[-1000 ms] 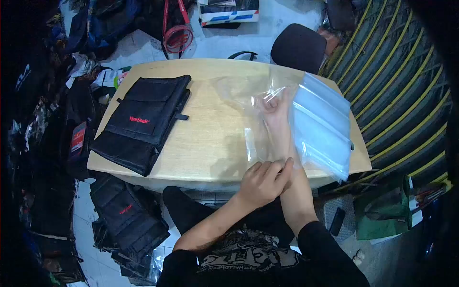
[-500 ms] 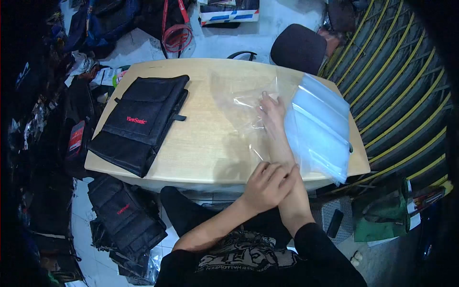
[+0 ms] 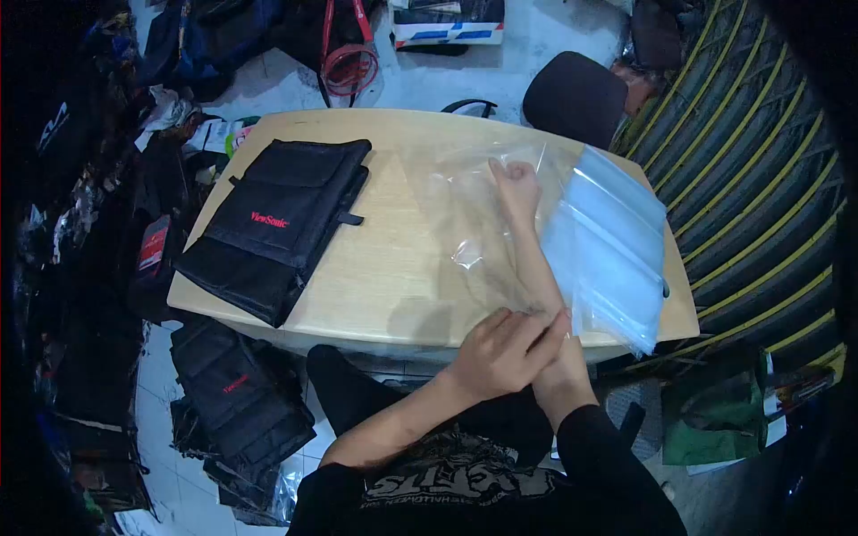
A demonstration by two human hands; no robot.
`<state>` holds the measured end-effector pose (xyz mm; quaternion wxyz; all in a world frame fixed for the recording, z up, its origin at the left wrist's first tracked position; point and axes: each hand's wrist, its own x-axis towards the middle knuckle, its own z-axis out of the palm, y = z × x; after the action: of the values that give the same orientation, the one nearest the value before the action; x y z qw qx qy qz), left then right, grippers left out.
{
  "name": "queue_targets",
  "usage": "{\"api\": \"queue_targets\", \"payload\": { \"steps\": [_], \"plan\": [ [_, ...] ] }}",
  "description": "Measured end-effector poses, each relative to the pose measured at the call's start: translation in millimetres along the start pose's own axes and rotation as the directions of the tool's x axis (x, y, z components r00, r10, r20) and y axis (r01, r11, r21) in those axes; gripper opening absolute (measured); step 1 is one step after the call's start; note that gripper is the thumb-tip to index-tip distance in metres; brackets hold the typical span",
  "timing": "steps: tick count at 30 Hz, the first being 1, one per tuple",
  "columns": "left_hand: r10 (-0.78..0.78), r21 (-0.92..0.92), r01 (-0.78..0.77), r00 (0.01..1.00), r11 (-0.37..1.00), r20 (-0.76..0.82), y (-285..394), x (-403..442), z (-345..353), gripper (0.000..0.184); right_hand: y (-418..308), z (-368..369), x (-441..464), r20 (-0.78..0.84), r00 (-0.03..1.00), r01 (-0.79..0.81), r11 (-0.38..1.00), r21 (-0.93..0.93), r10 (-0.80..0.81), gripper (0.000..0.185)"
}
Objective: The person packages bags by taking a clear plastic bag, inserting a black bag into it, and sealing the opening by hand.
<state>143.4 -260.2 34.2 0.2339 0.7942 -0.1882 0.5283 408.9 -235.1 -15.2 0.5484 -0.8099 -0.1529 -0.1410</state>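
Note:
A clear plastic bag (image 3: 466,255) lies puffed up over the right half of the table. My right hand (image 3: 519,186) and part of the forearm are inside it; the fingers are curled in with the thumb raised, and nothing shows in them. At the bag's mouth, my left hand (image 3: 505,353) pinches the plastic edge against my right forearm. Right beside the bag lies a stack of flat, bluish clear plastic bags (image 3: 608,241). A black ViewSonic bag (image 3: 277,223) rests flat on the table's left side, away from both hands.
The light wooden table (image 3: 393,268) has a curved front edge. More black bags (image 3: 241,393) lie on the floor at left. A dark chair (image 3: 575,98) stands behind the table, stacked tyres (image 3: 751,205) at right, and a green bag (image 3: 715,411) low on the right.
My right hand has gone from spread fingers to curled ones inside the plastic bag, which looks fuller. My left hand keeps its pinch near the forearm. The view has shifted slightly.

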Motion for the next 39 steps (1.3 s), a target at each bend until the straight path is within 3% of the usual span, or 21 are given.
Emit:
{"api": "queue_targets", "payload": {
  "steps": [1,2,5,8,11,13,15,16,18,20,23,24,27,28,31,32,35,39],
  "plan": [
    [0.009,0.004,-0.009,1.000,1.000,0.000,1.6,-1.7,0.8,0.039,-1.7,2.4,0.3,0.021,1.000,-0.011,1.000,0.013,0.010,0.067],
    [0.022,0.008,-0.022,1.000,1.000,-0.002,3.5,-4.2,2.7,0.038,1.5,15.0,2.6,-0.094,0.990,0.102,0.992,-0.079,-0.109,0.086],
    [0.047,0.026,-0.048,0.999,0.999,0.016,5.9,-2.5,-4.9,0.036,1.1,19.2,8.2,-0.079,0.986,0.129,0.972,-0.195,-0.147,0.092],
    [0.035,-0.003,-0.035,0.999,0.999,0.007,8.4,-3.6,-8.8,0.034,16.9,18.8,30.8,0.004,0.983,0.158,0.826,-0.542,-0.185,0.078],
    [0.026,0.006,-0.026,0.999,1.000,0.023,8.6,0.2,-16.6,0.034,23.2,11.4,44.1,0.057,0.961,0.270,0.867,-0.419,-0.271,0.071],
    [0.015,-0.026,-0.015,1.000,1.000,0.003,7.2,0.4,-17.7,0.035,26.3,14.4,42.4,-0.075,0.941,0.292,0.901,-0.320,-0.331,0.056],
    [0.016,-0.010,-0.015,0.999,1.000,0.038,7.3,3.4,-22.8,0.034,36.7,15.7,46.6,-0.014,0.927,0.350,0.879,-0.324,-0.375,0.055],
    [0.014,-0.014,-0.014,1.000,1.000,0.014,8.1,5.8,-22.5,0.033,42.1,16.0,59.4,0.201,0.975,0.161,0.917,-0.365,-0.092,0.060],
    [0.012,-0.001,-0.012,0.999,1.000,0.043,10.7,6.5,-23.1,0.032,59.0,28.0,58.6,0.165,0.947,0.321,0.819,-0.476,-0.275,0.068],
    [0.003,-0.039,-0.002,0.999,0.999,0.036,12.0,2.2,-18.1,0.030,17.9,19.3,32.4,0.067,0.993,0.116,0.819,-0.562,-0.095,0.089],
    [0.042,-0.005,-0.042,0.998,0.999,0.052,11.8,0.6,-16.9,0.028,12.1,16.0,22.3,0.067,0.995,0.096,0.922,-0.376,-0.076,0.089],
    [0.032,-0.002,-0.032,0.998,0.999,0.054,11.4,-3.0,-14.0,0.026,-0.5,9.2,16.8,0.034,0.999,0.021,0.875,-0.483,-0.006,0.089],
    [0.027,0.038,-0.029,0.999,0.999,0.037,1.9,-6.4,-8.2,0.028,-4.1,5.7,27.5,0.228,0.964,-0.017,0.892,-0.451,0.134,0.088],
    [0.000,0.065,-0.003,0.999,0.998,0.055,0.4,-4.0,-11.2,0.031,34.3,20.7,48.4,0.348,0.933,0.049,0.926,-0.374,0.091,0.085],
    [-0.011,0.105,0.006,0.999,0.994,0.050,-6.4,-5.2,-10.1,0.033,28.4,16.3,21.9,0.162,0.984,0.111,0.970,-0.215,-0.077,0.087],
    [-0.023,0.100,0.018,0.999,0.995,0.044,-5.2,-2.9,-12.6,0.033,22.2,14.2,9.2,0.104,0.974,0.226,0.916,-0.332,-0.202,0.090],
    [-0.023,0.168,0.005,0.995,0.986,0.102,-8.6,-3.2,-13.5,0.034,16.8,13.6,-0.9,0.171,0.955,0.295,0.800,-0.523,-0.240,0.091],
    [-0.027,0.160,-0.001,0.984,0.987,0.175,-24.0,-3.8,-12.0,0.035,28.4,2.8,-19.0,0.389,0.905,0.377,0.745,-0.550,-0.171,0.091]
  ]
}}
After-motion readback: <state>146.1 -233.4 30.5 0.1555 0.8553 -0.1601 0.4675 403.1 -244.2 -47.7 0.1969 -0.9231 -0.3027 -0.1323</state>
